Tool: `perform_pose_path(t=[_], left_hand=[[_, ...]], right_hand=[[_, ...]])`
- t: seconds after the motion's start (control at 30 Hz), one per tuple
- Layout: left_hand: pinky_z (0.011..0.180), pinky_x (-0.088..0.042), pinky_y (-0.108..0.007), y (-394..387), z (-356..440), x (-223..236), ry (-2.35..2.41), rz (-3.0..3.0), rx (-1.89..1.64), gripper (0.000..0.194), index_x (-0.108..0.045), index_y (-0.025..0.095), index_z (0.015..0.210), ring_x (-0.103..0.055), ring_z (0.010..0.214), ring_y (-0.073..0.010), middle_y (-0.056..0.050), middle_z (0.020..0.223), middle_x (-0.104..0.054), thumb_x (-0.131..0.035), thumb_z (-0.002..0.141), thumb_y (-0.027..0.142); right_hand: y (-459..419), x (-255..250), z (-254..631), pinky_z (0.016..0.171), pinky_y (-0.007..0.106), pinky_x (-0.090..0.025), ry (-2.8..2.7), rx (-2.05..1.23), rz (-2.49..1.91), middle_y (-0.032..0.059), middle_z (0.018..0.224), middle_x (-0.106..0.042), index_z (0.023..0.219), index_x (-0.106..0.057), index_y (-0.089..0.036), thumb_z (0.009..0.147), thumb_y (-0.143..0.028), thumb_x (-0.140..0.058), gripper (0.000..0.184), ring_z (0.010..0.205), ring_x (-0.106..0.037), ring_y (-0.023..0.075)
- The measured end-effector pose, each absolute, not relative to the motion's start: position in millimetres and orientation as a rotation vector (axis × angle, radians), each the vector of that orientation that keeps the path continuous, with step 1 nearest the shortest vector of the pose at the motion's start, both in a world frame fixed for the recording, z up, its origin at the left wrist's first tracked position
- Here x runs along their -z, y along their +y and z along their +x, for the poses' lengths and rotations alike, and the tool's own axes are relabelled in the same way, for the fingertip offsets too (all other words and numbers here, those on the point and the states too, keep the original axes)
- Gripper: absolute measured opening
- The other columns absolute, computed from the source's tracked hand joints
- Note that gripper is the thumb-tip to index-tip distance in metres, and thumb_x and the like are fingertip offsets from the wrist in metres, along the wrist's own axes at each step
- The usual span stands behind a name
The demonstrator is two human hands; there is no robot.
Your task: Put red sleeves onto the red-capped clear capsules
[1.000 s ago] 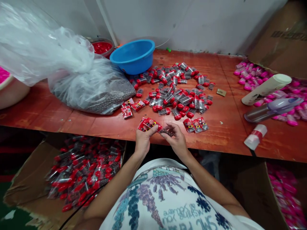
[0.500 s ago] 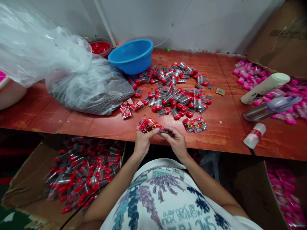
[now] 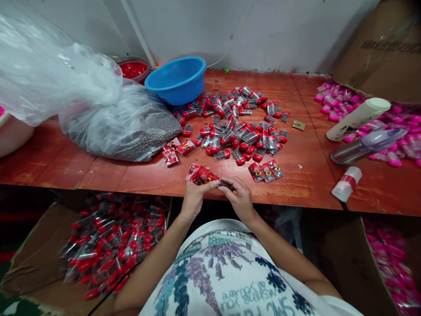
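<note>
Bag on our left, bottle heap in the middle, flask on our right.
On the table [image 3: 115,174] we have a tub [image 3: 15,136] at far left, then the bag [image 3: 131,131], with a bucket [image 3: 144,77] behind it and a basin [image 3: 176,81] right of the bucket. The middle heap [image 3: 251,137] spreads before and right of the basin. Loose packets [image 3: 170,157] lie before the bag, fanned packets [image 3: 269,171] before the heap, and a card [image 3: 298,125] right of it. Further right, the flask [image 3: 358,118], jug [image 3: 358,148] and roll [image 3: 347,183] run back to front, beside another heap [image 3: 396,151]; a carton [image 3: 384,57] stands behind. Below us, bottles lie in the left box [image 3: 39,263].
</note>
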State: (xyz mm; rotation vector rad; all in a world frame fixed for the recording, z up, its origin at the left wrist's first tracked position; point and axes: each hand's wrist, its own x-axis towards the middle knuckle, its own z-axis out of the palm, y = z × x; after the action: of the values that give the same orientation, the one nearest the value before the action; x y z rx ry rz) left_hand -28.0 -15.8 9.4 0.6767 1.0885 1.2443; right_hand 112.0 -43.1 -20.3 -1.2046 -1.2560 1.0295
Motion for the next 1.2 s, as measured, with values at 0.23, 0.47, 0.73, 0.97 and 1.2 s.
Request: perform_pose_path(t=[0.23, 0.47, 0.73, 0.97, 1.2], left_hand=[[0.07, -0.051, -0.026, -14.9, -21.3, -3.9, 1.12, 0.68, -1.256, 0.025, -0.07, 0.013, 0.075, -0.065, 0.067, -0.0147, -0.002, 0.073, -0.071, -0.084, 0.055, 0.017], [0.076, -0.053, -0.03, -17.2, -20.8, -6.6, 1.124, 0.704, -1.259, 0.025, -0.072, 0.013, 0.079, -0.067, 0.071, -0.0166, -0.005, 0.079, -0.073, -0.082, 0.058, 0.017], [0.078, -0.053, -0.03, -16.8, -22.7, -12.6, 1.1, 0.805, -1.196, 0.024, -0.073, 0.014, 0.08, -0.067, 0.074, -0.0177, -0.005, 0.08, -0.074, -0.082, 0.058, 0.017], [0.076, -0.052, -0.028, -16.9, -21.6, -7.7, 1.082, 0.713, -1.235, 0.028, -0.071, 0.015, 0.079, -0.067, 0.073, -0.0162, -0.002, 0.078, -0.073, -0.084, 0.054, 0.014], [0.073, -0.053, -0.027, -14.0, -29.0, -7.8, 1.112, 0.677, -1.225, 0.026, -0.071, 0.015, 0.079, -0.067, 0.07, -0.0156, -0.002, 0.077, -0.073, -0.083, 0.056, 0.015]], right_hand=[[-43.2, 24.9, 109.9, 0.075, 0.032, -0.054, -1.161, -1.076, -1.22, 0.0044, 0.097, -0.069, 0.104, -0.069, -0.025, 0.082, -0.033, -0.066, 0.024, 0.087, -0.065, 0.0195], [-43.6, 23.8, 108.4, 0.059, 0.026, -0.053, -0.89, -1.311, -1.192, 0.0031, 0.092, -0.07, 0.104, -0.068, -0.021, 0.077, -0.036, -0.07, 0.031, 0.078, -0.064, 0.0169], [-37.6, 19.7, 115.4, 0.05, 0.023, -0.049, -0.818, -1.424, -1.136, 0.0041, 0.09, -0.071, 0.098, -0.07, -0.02, 0.072, -0.036, -0.074, 0.031, 0.073, -0.065, 0.0167], [-41.5, 21.7, 112.0, 0.06, 0.026, -0.053, -0.815, -1.353, -1.14, 0.0024, 0.088, -0.07, 0.099, -0.07, -0.022, 0.074, -0.035, -0.073, 0.029, 0.075, -0.064, 0.0159], [-40.6, 24.5, 120.6, 0.092, 0.032, -0.049, -1.241, -1.273, -1.018, 0.0013, 0.104, -0.058, 0.119, -0.064, -0.033, 0.078, -0.026, -0.07, 0.042, 0.1, -0.059, 0.0167]])
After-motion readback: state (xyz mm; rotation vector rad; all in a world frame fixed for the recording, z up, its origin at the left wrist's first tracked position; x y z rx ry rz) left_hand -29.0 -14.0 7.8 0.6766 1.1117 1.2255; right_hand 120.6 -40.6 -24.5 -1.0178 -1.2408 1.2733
